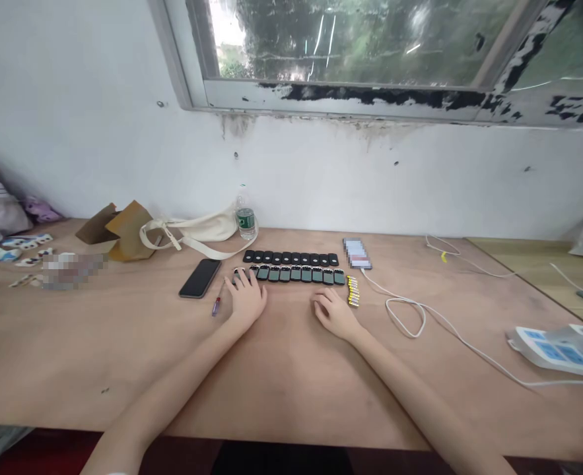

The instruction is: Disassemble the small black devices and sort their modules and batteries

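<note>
My left hand (247, 300) lies with its fingers spread over the left end of a row of small black devices with grey screens (296, 274), its fingertips touching or just above them. Behind that row runs a line of black oval-cornered covers (291, 258), each with a light mark. My right hand (335, 314) rests on the table in front of the row's right end, fingers loosely bent and nothing visible in them. Just to its right, small yellow-and-silver cylinders (353, 291) that look like batteries stand in a column. Beside my left hand is a small screwdriver (216, 307).
A dark phone (200, 278) lies to the left; another phone (357, 253) is plugged into a white cable (440, 318). Behind are a water bottle (246, 221), a cream strap bag (206, 227) and an opened cardboard box (127, 231). A power strip (553, 349) sits right.
</note>
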{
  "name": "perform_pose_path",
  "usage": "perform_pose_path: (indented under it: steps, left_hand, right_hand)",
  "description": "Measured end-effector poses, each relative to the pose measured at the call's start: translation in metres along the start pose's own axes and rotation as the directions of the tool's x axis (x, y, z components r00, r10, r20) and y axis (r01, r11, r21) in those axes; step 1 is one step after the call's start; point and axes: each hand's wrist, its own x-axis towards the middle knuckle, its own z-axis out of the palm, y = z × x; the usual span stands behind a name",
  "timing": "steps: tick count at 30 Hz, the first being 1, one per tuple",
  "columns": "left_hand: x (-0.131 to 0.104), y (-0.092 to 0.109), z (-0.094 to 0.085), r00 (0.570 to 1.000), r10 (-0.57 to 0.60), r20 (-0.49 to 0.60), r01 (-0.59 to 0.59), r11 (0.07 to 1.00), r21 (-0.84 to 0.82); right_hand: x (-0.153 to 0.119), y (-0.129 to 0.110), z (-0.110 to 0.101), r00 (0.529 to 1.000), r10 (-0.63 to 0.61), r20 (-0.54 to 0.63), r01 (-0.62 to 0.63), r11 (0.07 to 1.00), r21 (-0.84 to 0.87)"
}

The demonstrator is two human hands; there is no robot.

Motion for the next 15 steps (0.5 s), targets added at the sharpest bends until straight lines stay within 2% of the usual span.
perform_pose_path:
  steps: [3, 5, 7, 10, 11, 12, 13, 14, 15]
  left_hand:
    - [-0.016, 0.011, -0.013, 0.999, 0.011, 0.03, -0.012, 0.999, 0.044]
    - [-0.036, 0.023, -0.018, 0.998, 0.048, 0.041, -0.05, 0.998, 0.043]
    - [-0.061, 0.038, -0.02, 0.994, 0.106, 0.004, -0.105, 0.993, -0.051]
    - [-0.091, 0.057, -0.021, 0.952, 0.301, -0.061, -0.305, 0.901, -0.308]
    - [-0.095, 0.06, -0.023, 0.918, 0.386, -0.089, -0.389, 0.838, -0.383]
    - [-0.095, 0.061, -0.026, 0.857, 0.5, -0.124, -0.499, 0.747, -0.438]
    - [-0.091, 0.06, -0.029, 0.746, 0.645, -0.163, -0.632, 0.609, -0.48]
    - [-0.084, 0.058, -0.032, 0.603, 0.772, -0.2, -0.734, 0.44, -0.517]
    - [-0.074, 0.054, -0.034, 0.506, 0.832, -0.228, -0.769, 0.314, -0.557]
  right_hand:
    - [0.0, 0.0, 0.001, 1.0, -0.007, 0.002, 0.007, 1.0, -0.013]
    - [0.0, -0.001, 0.001, 1.0, -0.008, -0.001, 0.008, 1.0, -0.028]
    - [0.0, -0.002, 0.001, 1.0, -0.004, -0.006, 0.004, 0.999, -0.045]
    - [-0.003, -0.002, 0.0, 0.999, 0.015, -0.035, -0.017, 0.997, -0.07]
    - [-0.004, -0.001, -0.001, 0.998, 0.024, -0.053, -0.028, 0.997, -0.074]
    - [-0.006, 0.0, -0.003, 0.997, 0.034, -0.074, -0.039, 0.996, -0.075]
    - [-0.009, 0.002, -0.005, 0.994, 0.045, -0.101, -0.053, 0.996, -0.074]
    - [-0.012, 0.005, -0.007, 0.989, 0.06, -0.133, -0.07, 0.995, -0.072]
    - [-0.016, 0.009, -0.01, 0.982, 0.08, -0.171, -0.093, 0.993, -0.071]
